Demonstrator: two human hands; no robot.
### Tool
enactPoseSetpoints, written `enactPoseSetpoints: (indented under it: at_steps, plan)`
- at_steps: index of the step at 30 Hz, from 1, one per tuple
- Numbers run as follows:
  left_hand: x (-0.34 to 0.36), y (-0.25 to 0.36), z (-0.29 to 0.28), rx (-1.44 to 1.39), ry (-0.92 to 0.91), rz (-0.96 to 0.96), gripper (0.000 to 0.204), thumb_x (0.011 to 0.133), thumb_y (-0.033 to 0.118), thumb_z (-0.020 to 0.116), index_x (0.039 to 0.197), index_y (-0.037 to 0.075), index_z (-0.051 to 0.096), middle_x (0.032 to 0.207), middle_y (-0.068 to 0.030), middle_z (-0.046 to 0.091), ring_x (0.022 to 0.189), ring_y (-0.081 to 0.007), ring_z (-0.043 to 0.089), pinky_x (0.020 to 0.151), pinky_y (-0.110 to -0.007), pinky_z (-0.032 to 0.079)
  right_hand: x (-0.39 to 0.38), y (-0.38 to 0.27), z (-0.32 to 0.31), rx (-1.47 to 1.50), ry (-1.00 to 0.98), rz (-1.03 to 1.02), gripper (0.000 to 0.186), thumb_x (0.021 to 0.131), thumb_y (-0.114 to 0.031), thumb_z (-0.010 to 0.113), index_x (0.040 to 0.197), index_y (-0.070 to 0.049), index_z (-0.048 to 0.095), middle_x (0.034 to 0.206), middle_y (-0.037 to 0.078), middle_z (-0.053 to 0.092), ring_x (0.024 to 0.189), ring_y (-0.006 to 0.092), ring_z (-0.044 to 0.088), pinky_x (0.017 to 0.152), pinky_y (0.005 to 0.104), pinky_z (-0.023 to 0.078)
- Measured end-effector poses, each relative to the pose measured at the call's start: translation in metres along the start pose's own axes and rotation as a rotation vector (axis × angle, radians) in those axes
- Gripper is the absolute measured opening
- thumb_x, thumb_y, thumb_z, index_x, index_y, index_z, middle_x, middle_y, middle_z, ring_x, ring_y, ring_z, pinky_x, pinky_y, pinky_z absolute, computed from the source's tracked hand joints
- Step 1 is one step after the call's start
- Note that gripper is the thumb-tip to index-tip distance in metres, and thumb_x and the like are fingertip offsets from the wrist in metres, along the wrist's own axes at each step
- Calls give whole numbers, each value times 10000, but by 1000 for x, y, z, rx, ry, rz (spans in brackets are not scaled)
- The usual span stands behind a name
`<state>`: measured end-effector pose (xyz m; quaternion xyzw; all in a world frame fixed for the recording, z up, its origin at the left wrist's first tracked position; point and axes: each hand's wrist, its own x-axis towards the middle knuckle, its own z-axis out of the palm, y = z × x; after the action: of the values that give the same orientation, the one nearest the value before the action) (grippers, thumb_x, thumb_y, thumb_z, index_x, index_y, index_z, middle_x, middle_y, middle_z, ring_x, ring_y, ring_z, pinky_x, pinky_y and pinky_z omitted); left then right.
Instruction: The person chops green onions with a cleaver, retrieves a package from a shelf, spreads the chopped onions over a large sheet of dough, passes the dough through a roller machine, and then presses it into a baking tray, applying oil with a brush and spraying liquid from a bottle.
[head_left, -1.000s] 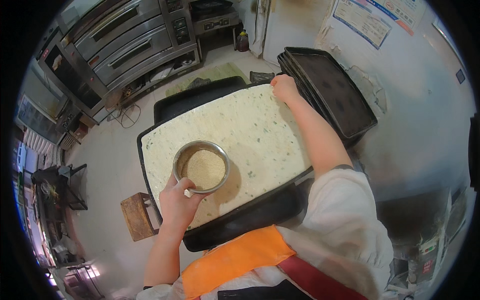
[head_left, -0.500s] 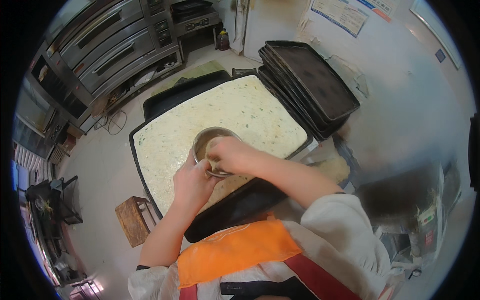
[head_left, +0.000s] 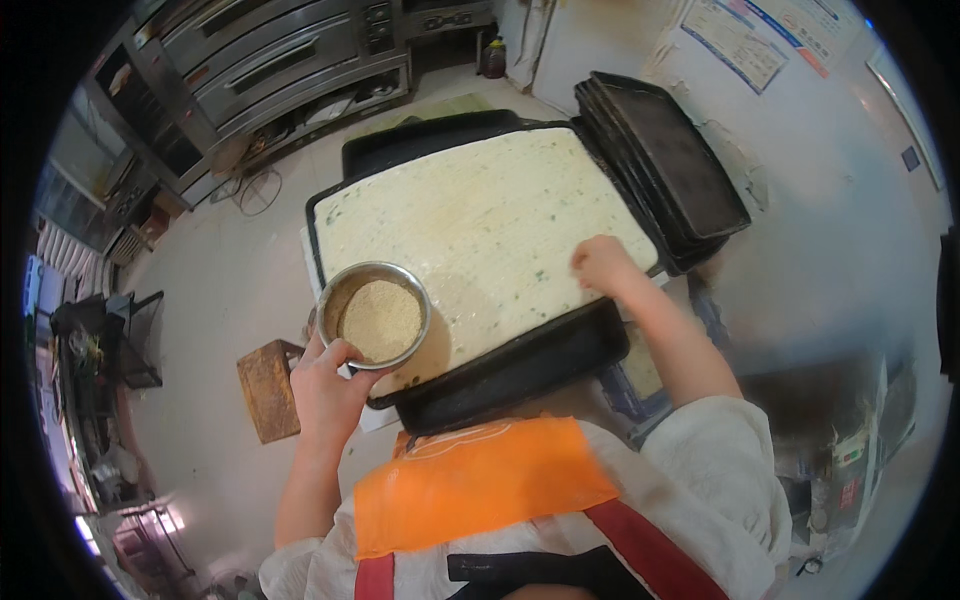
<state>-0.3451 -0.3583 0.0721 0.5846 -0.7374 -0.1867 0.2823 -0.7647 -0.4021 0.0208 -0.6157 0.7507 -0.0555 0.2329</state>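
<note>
My left hand (head_left: 332, 388) grips the near rim of a round metal bowl (head_left: 425, 318), thumb over the edge. Pale tan grains that look like sesame seeds (head_left: 382, 322) partly fill it. The bowl hangs over the front left corner of a large sheet of pale dough (head_left: 470, 220) with green flecks. That dough fills a black baking tray (head_left: 314, 250) almost to its edges. Above the dough's right side is my right hand (head_left: 606, 266), its fingers curled together; whatever is in them is hidden.
Several dark trays (head_left: 665, 165) are stacked beyond the right end of the dough. Black pans (head_left: 520, 370) show at the near and far sides. A wooden stool (head_left: 268, 392) stands at the left, metal ovens (head_left: 275, 65) at the back left.
My right hand has come out of the bowl and moved right over the dough. The bowl has moved left in my left hand, and its contents now show. The view has shifted.
</note>
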Motion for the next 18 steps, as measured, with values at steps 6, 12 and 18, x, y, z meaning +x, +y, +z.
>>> enactPoseSetpoints:
  at_steps: [6, 12, 18]
  plan:
    - [-4, 1, -12, 49, -40, 65, 324, 612, 231, 872, 780, 47, 665, 1131, -133, 652, 860, -286, 674, 696, -376, 539, -32, -166, 0, 704, 56, -434, 185, 806, -35, 605, 962, -5, 699, 792, 122, 681, 719, 188, 668, 710, 302, 536]
    - [15, 15, 2, 85, -1, 177, 325, 636, 283, 855, 772, 55, 668, 1086, -117, 635, 806, -295, 658, 678, -379, 535, -24, -240, 58, 166, 8, -836, 238, 693, -91, 662, 917, -90, 739, 864, 161, 698, 873, 332, 660, 819, 401, 524]
    - [-21, -32, -34, 39, 105, -30, 335, 596, 196, 892, 744, 51, 629, 835, -65, 605, 699, -241, 584, 611, -338, 461, 22, -138, -18, 462, -94, -246, 145, 750, -29, 652, 866, 13, 728, 720, 101, 698, 633, 156, 675, 627, 285, 550]
